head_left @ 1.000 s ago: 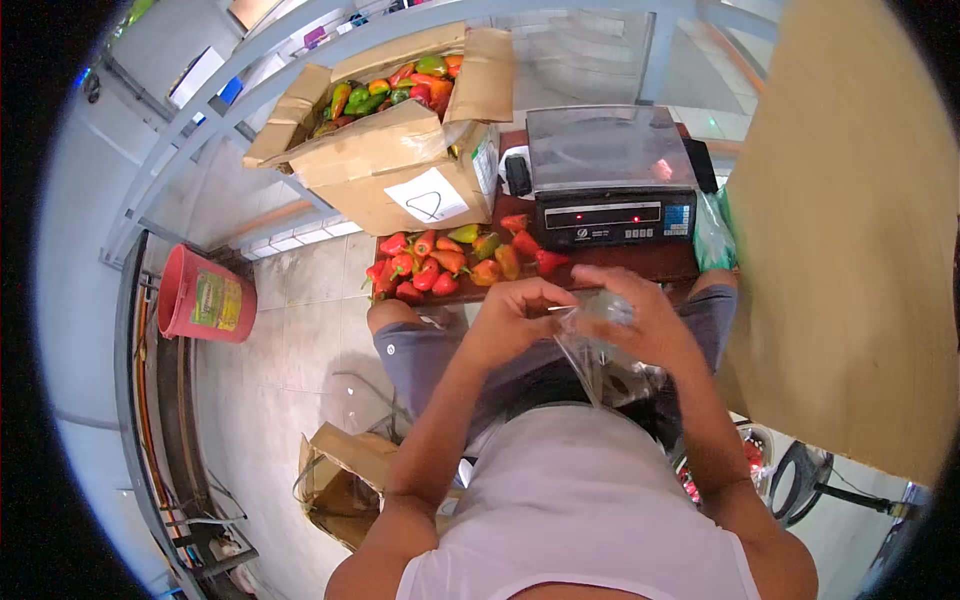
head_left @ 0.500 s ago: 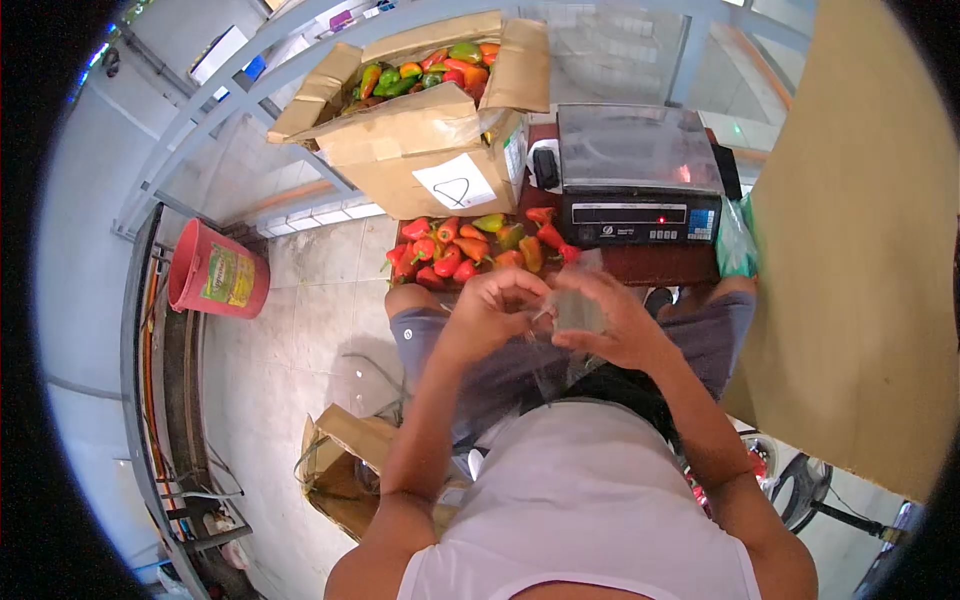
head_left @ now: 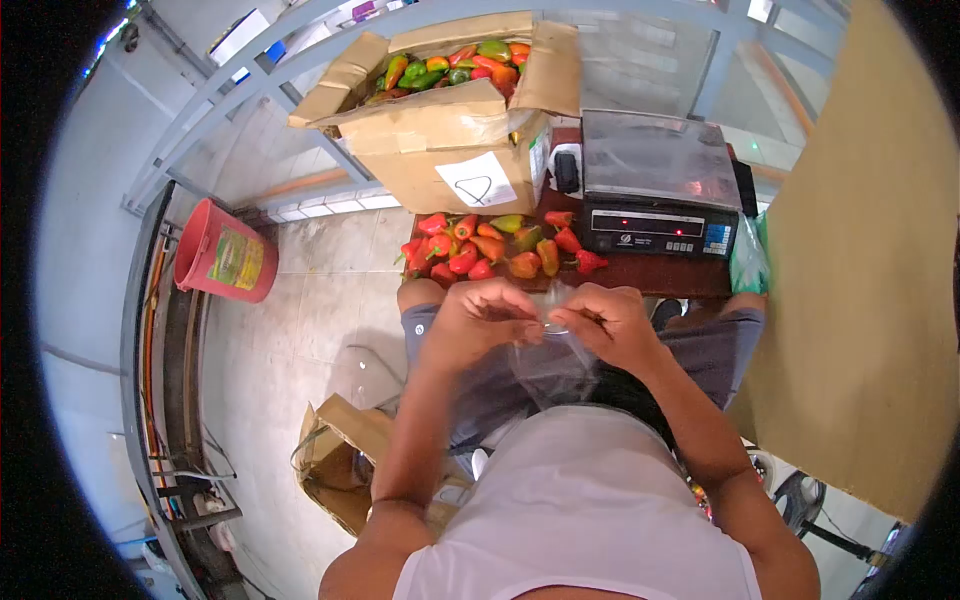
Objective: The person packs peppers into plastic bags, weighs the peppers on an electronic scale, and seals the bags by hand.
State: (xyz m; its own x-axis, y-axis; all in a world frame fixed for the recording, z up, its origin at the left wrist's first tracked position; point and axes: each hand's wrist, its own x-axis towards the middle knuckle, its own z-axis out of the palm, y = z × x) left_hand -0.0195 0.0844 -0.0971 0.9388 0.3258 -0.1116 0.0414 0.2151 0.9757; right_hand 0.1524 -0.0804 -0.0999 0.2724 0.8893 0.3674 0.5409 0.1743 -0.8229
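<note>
A clear plastic bag (head_left: 556, 366) hangs over my lap, its top edge between my two hands. My left hand (head_left: 487, 318) pinches the bag's edge with thumb and fingers. Close beside it, my right hand (head_left: 606, 318) grips the same edge, fingers curled. Just beyond my hands, several red, orange and green peppers (head_left: 462, 260) lie on the dark red table (head_left: 650, 277). A digital scale (head_left: 658, 190) with a flat metal pan stands on the table's right side.
An open cardboard box (head_left: 430, 160) full of peppers stands behind the loose ones. A pink bucket (head_left: 225, 250) is at left, near a metal rail. A tall cardboard sheet (head_left: 850, 270) rises at right. On the floor lies an open carton (head_left: 345, 455).
My right hand has closed from a wider spread onto the bag's edge, and the bag now hangs more visibly between my hands. The view has shifted slightly.
</note>
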